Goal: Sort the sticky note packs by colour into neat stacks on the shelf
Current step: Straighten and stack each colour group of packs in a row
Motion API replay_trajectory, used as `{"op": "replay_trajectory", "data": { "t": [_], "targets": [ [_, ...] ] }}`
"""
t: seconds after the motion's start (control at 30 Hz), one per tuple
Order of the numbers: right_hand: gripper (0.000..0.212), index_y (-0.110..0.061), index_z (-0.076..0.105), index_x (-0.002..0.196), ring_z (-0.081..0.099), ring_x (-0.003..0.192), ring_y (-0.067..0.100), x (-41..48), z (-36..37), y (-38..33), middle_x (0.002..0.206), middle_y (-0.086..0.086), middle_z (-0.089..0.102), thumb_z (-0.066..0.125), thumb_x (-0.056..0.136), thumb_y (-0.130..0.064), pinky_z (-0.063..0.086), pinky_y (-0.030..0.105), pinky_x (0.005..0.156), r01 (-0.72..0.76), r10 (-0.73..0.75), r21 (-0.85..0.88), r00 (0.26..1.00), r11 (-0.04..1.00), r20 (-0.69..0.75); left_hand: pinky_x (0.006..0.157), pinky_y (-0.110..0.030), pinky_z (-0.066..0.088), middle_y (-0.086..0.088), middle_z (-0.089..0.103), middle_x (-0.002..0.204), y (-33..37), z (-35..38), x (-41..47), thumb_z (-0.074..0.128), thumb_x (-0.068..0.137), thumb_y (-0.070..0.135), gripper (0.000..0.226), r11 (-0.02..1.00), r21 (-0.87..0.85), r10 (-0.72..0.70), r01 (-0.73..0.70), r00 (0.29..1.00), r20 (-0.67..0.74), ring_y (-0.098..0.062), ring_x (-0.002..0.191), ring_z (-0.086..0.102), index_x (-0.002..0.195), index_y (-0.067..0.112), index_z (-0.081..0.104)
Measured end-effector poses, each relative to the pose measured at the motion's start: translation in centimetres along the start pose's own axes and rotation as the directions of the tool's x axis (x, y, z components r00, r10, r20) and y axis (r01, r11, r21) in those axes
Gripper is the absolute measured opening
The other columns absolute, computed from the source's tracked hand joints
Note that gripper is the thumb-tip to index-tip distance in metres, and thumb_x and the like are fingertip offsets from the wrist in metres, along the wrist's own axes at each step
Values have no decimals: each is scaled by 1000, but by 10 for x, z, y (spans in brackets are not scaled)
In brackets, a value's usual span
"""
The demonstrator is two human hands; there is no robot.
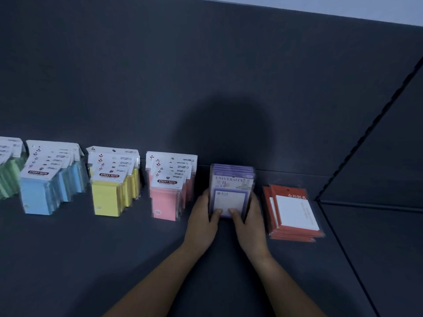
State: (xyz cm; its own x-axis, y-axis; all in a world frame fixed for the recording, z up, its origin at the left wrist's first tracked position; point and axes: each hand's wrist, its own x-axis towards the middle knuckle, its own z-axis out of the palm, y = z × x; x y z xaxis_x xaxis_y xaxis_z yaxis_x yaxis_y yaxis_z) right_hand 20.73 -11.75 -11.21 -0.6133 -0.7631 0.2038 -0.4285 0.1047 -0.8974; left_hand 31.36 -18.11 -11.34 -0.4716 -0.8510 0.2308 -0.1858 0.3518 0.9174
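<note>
Shelf (91,248): dark, matt, running left to right below a dark back panel (160,76); six lots of sticky note packs in one row along the rear.

Green stack (9,177): far left, cut off by the frame edge; packs fanned, white header cards uppermost.

Blue stack (43,193): just right of green, almost touching it; packs stepped one behind another, front header marked "STICKY NOTE".

Yellow stack (109,197): right of blue, narrow gap between; same header, packs stepped and slightly askew.

Pink stack (167,202): right of yellow, apart from it; same header, packs stepped.

Purple stack (231,181): between pink and red, close to the back panel; packs squared up together, front card marked "UNIVERSITY", white pad with purple border beneath. Held from both sides.

Left hand (202,217): clasping the left edge of the purple stack, fingers wrapped round the side and mostly hidden, thumb laid low on the front face.

Right hand (250,217): clasping the right edge likewise, thumb on the front face, near the left thumb but apart from it.

Red stack (295,213): right of purple, just beside the right hand; low pile, turned slightly, upper packs slipped a little off the lower; white pad on red card.

Shadow (226,133): round, dark, on the back panel above the purple stack.
</note>
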Motion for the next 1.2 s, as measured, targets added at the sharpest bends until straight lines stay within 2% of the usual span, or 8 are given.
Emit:
{"op": "replay_trajectory", "data": {
  "t": [0.17,0.37,0.6,0.7,0.87,1.03,1.1,1.2],
  "targets": [
    [52,-12,42,133,45,110,8,16,8,0,123,3,48,62,85,-9,30,8,90,-1,-10,-96,993,995,-118,101,-28,41,0,53,128,-1,15,17,54,89,4,49,995,44,-80,86,991,-106,-14,120,49,135,11,39],
    [50,-16,41,133,46,110,5,21,12,3,122,-1,48,58,87,-12,33,14,90,-11,-3,-101,990,995,-143,99,-35,43,-3,53,125,-5,21,24,54,89,9,45,991,109,-67,84,987,-144,-16,117,50,132,9,40],
    [55,-9,34,139,44,122,15,20,11,2,133,5,44,56,88,-14,38,31,104,-27,8,-112,986,993,-165,101,-33,39,-5,49,128,-1,23,21,48,93,19,45,985,163,-23,53,984,-177,-18,120,45,136,8,36],
    [59,-6,30,141,39,127,17,18,10,0,137,8,41,56,88,-11,30,23,106,-29,4,-132,982,991,-188,106,-23,29,-6,40,140,3,22,18,46,95,19,50,979,199,-9,52,977,-214,-17,131,35,140,6,30],
    [64,0,20,144,27,138,25,7,12,-8,148,16,29,54,91,-10,22,34,115,32,-83,-230,973,973,-215,104,0,7,-8,27,148,10,16,2,49,92,9,53,967,254,81,-17,967,-243,-16,137,24,141,3,28],
    [61,3,28,141,25,138,24,-7,13,-20,147,18,29,56,86,3,24,37,114,225,-291,-264,926,938,-243,104,-12,26,-14,52,125,21,-16,-23,52,88,6,36,887,328,378,-324,919,-112,-15,119,42,123,-2,51],
    [55,4,38,135,31,133,20,-15,21,-27,140,14,38,57,83,7,26,32,112,347,-396,-251,899,904,-184,93,-20,32,-10,58,103,23,-34,-26,48,85,16,27,866,402,421,-298,868,-264,-16,101,46,106,2,58],
    [52,-3,41,135,29,129,2,-28,47,-49,135,-2,38,52,85,-2,20,13,110,428,-432,-138,902,893,1,83,-23,25,-1,46,98,27,-53,-28,41,82,28,32,951,307,220,-33,771,-597,-15,93,38,100,4,53]
  ]
}}
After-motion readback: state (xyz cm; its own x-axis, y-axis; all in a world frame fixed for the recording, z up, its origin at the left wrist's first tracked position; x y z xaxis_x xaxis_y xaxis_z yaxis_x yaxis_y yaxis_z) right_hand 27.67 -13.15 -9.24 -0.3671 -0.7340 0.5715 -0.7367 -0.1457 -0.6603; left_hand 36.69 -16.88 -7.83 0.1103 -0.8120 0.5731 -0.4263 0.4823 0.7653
